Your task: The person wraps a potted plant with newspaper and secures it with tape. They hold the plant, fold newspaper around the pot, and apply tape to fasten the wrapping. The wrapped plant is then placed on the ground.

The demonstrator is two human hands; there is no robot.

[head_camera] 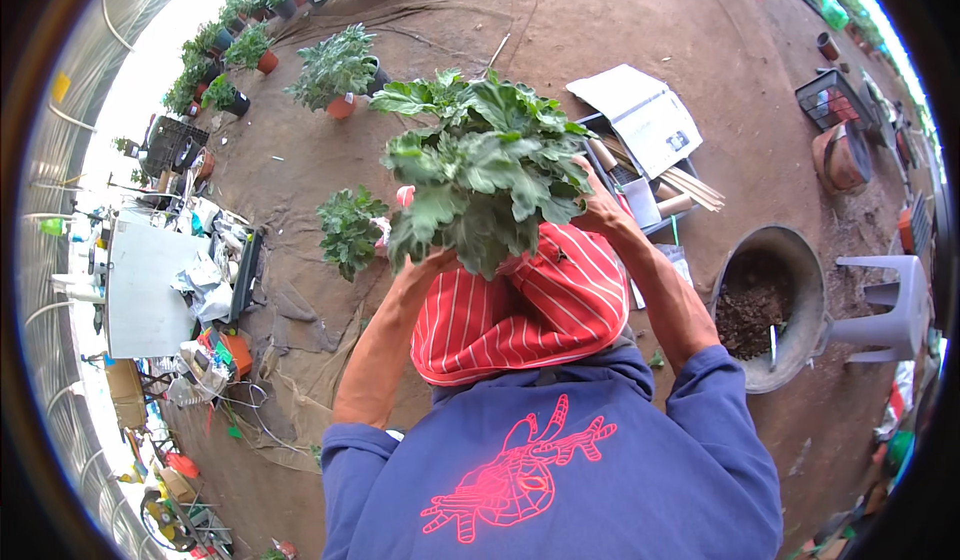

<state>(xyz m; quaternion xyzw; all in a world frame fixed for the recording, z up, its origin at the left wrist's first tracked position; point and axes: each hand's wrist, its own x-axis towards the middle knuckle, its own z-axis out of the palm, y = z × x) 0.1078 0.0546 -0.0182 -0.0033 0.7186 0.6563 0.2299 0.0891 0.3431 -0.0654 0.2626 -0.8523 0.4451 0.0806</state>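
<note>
A large leafy green plant (487, 170) fills the middle of the view above the red striped cloth (525, 305) over the person's lap. My left hand (431, 261) is at the plant's lower left edge, its fingers mostly hidden under the leaves. On the right side, my right hand (596, 196) touches the foliage, with its fingertips partly covered. Any pot or stem base is hidden by the leaves. A smaller leafy plant (351, 231) stands just left of the large one.
To the right are a crate of sticks and tubes with a printed sheet (652, 121) on it, a large tub of soil (757, 305) and a grey plastic stool (892, 308). Potted plants (334, 72) stand at upper left; a white board (150, 282) lies amid clutter at left.
</note>
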